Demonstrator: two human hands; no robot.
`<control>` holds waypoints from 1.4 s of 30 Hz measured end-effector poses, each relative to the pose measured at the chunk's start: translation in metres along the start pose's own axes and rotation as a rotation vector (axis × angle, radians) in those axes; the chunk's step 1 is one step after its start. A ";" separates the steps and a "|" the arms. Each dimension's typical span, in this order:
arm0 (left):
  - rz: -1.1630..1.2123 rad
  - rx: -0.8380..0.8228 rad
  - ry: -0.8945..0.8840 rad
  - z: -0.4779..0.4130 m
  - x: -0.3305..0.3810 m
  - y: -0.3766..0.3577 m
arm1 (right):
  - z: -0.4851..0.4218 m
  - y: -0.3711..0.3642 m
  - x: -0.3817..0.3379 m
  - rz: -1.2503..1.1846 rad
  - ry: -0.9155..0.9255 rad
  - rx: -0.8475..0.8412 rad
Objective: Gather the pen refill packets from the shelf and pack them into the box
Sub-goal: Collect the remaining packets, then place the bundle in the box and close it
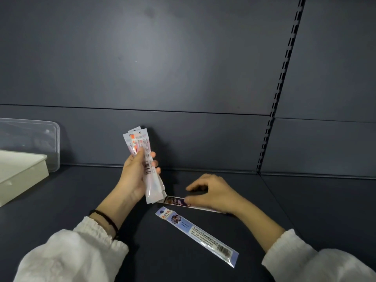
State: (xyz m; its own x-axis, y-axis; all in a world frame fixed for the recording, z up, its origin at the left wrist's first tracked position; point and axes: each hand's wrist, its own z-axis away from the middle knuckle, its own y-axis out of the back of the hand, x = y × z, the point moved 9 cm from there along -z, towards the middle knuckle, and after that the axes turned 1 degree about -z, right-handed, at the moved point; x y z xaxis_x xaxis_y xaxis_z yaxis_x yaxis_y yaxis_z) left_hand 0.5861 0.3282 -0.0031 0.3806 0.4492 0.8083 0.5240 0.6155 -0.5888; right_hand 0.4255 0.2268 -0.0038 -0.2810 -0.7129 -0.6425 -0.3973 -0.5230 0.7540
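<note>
A bundle of pen refill packets point(147, 165) stands nearly upright at the centre of the frame, its long axis running from the upper left down to the lower right, the top ends fanned slightly apart; the packets are long, narrow, glossy plastic sleeves, pale pink and white with orange print and a barcode on the front one. The left hand point(134, 178) wraps around the bundle's middle, thumb pressed on the near face and fingertips curled round the far edge. Just below its lower end, a second packet point(177, 201) lies flat on the shelf point(305, 210), long axis nearly left to right, with a dark printed picture at its left end; the right hand point(213, 192) arches over it, fingers bent and close together, thumb and forefinger tips at the packet's edge, though whether they actually pinch it I cannot tell. A third packet point(196, 236), light blue with a round picture, printed text and a barcode, lies flat in the lower centre, running diagonally from upper left to lower right, apart from both hands. The shelf is smooth, matt dark grey metal. At the left edge sits a cream rectangular plastic box point(22, 174), with a clear plastic lid point(40, 139) standing behind it. Both wrists wear white gathered sleeves, the left a black band point(105, 219)
</note>
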 end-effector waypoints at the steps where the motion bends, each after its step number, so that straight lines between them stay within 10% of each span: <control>1: 0.011 -0.003 0.001 -0.001 0.000 0.002 | 0.000 -0.004 0.002 0.076 0.006 -0.037; 8: 0.024 -0.044 0.029 0.000 -0.003 -0.001 | -0.001 0.011 0.021 -0.016 -0.127 0.113; 14: -0.133 -0.115 0.114 0.010 -0.024 -0.017 | 0.007 0.020 0.028 -0.936 -0.302 0.309; 20: -0.271 -0.259 0.115 0.034 -0.040 -0.050 | 0.006 0.000 0.009 -1.301 -0.319 0.197; 42: -0.400 -0.356 0.128 0.043 -0.047 -0.060 | 0.008 0.006 -0.007 -0.871 -0.140 0.206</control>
State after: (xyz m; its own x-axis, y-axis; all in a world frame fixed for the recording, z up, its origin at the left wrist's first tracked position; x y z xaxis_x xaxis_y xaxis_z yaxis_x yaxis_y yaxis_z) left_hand 0.5039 0.2983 -0.0063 0.1769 0.1294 0.9757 0.8636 0.4552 -0.2169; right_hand 0.4177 0.2327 0.0046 0.0943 -0.0333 -0.9950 -0.6639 -0.7469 -0.0379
